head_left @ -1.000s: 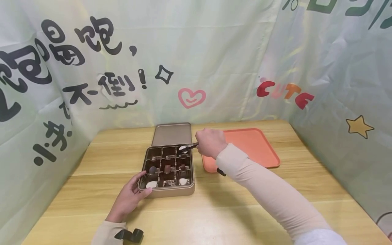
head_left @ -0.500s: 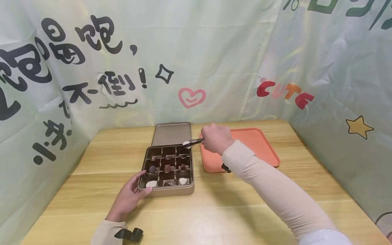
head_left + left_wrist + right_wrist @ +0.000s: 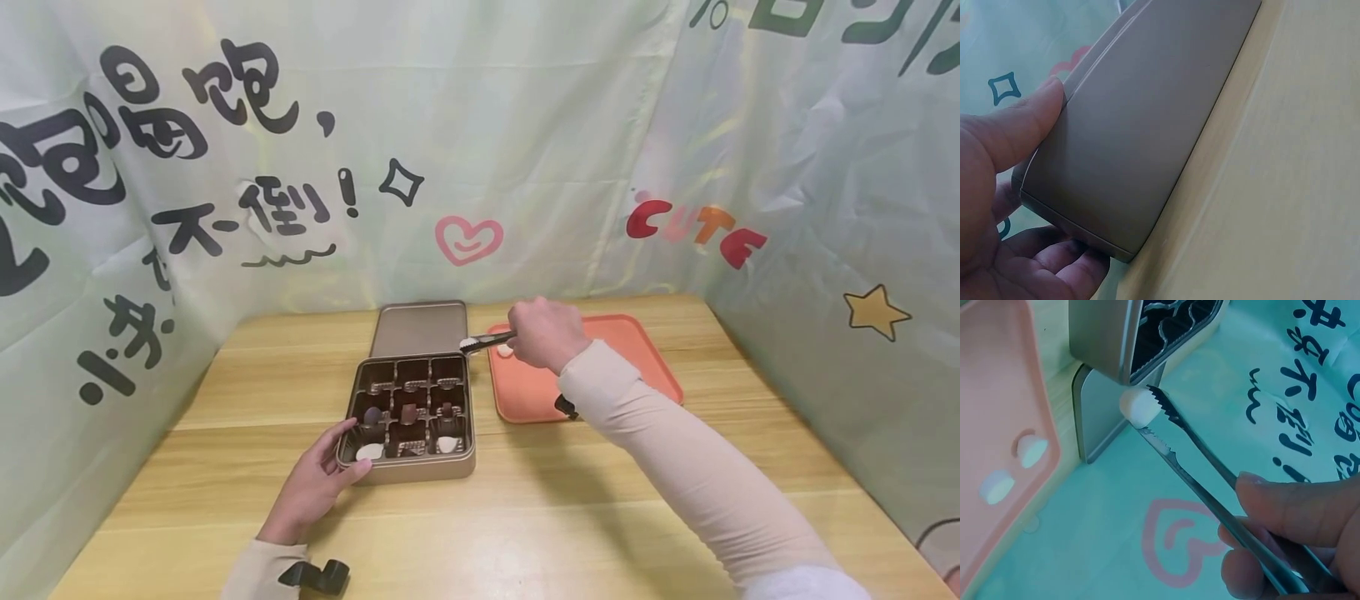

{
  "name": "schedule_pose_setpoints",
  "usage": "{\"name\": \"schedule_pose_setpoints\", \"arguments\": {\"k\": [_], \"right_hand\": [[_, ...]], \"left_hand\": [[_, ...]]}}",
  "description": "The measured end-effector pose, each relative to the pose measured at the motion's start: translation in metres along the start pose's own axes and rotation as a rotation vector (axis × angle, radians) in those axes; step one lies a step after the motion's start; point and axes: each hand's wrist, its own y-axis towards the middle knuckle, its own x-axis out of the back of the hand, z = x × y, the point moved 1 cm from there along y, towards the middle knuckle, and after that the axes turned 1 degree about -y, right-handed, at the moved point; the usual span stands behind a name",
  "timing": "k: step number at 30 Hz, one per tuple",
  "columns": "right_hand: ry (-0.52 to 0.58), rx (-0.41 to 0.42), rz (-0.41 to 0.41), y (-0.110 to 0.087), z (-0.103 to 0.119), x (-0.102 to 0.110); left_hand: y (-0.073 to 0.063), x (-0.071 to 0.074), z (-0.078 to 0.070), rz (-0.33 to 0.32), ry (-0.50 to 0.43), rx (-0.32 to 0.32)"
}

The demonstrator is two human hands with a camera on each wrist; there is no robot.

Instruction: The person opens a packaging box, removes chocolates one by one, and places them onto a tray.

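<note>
My right hand (image 3: 549,335) pinches a pair of serrated metal tongs (image 3: 1210,487). Between their tips is a rounded white piece (image 3: 1140,407), held just off the back right corner of a brown tin box (image 3: 423,472). My left hand (image 3: 315,487) grips the near left corner of that box, thumb at the front rim and fingers round the side. Inside, a dark divided insert holds a dark ball (image 3: 373,416), a brown block (image 3: 408,413) and white pieces in the front corner compartments. The back row's compartments hold nothing visible.
An orange tray (image 3: 525,400) lies right of the box, partly under my right forearm. Two white pieces (image 3: 1032,450) sit on it near one edge. The box's lid (image 3: 420,327) lies flat behind it. Printed cloth (image 3: 555,167) walls in the wooden table (image 3: 525,533).
My right hand has drawn the tongs and their white piece out of the back right compartment, rightward toward the tray. A white piece on the tray now shows. My left hand stays put.
</note>
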Motion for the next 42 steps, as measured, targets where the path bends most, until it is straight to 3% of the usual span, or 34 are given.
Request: {"name": "schedule_pose_setpoints", "arguments": {"k": [24, 32, 42], "right_hand": [[0.035, -0.112, 0.045, 0.001, -0.058, -0.012], [0.035, -0.097, 0.048, -0.001, -0.07, -0.022], [0.04, -0.137, 0.035, 0.0, -0.088, -0.021]], "left_hand": [[0.0, 0.001, -0.002, 0.01, 0.008, -0.016], [-0.006, 0.001, 0.004, -0.004, 0.039, 0.006], [-0.002, 0.0, -0.003, 0.004, 0.02, 0.001]]}}
